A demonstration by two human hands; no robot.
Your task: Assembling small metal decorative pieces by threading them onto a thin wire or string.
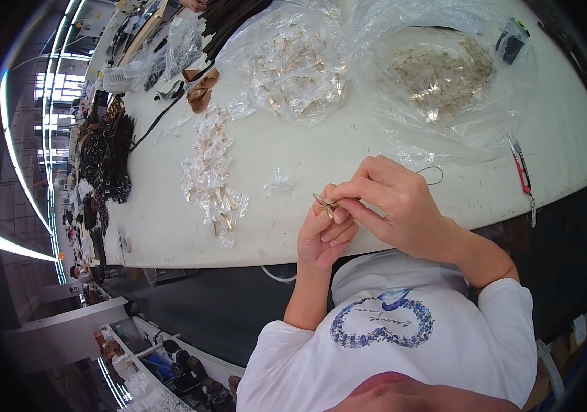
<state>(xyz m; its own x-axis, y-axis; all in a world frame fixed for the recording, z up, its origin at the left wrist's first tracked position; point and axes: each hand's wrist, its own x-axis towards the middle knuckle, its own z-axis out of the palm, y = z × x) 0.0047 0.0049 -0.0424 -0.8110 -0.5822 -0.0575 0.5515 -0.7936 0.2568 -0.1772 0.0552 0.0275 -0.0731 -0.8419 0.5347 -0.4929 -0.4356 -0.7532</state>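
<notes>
My left hand (325,237) is raised over the table's near edge, its fingers pinching a small gold-coloured metal piece (323,203). Against it from the right, my right hand (393,202) is closed, thumb and forefinger pressed at the same piece. The exact kind of the piece is too small to make out. A thin dark cord loop (433,173) shows just beyond my right hand; whether that hand holds it is hidden. Left of my hands lie a crumpled clear wrapper (279,181) and a long heap of small clear bags with gold-coloured metal parts (212,172).
Two big clear plastic bags of gold-coloured parts, one left (297,69) and one right (444,72), stand farther back on the white table (376,141). A red-handled cutter (521,170) lies at the right. Dark straps (228,24) and brown pieces (201,89) lie far left.
</notes>
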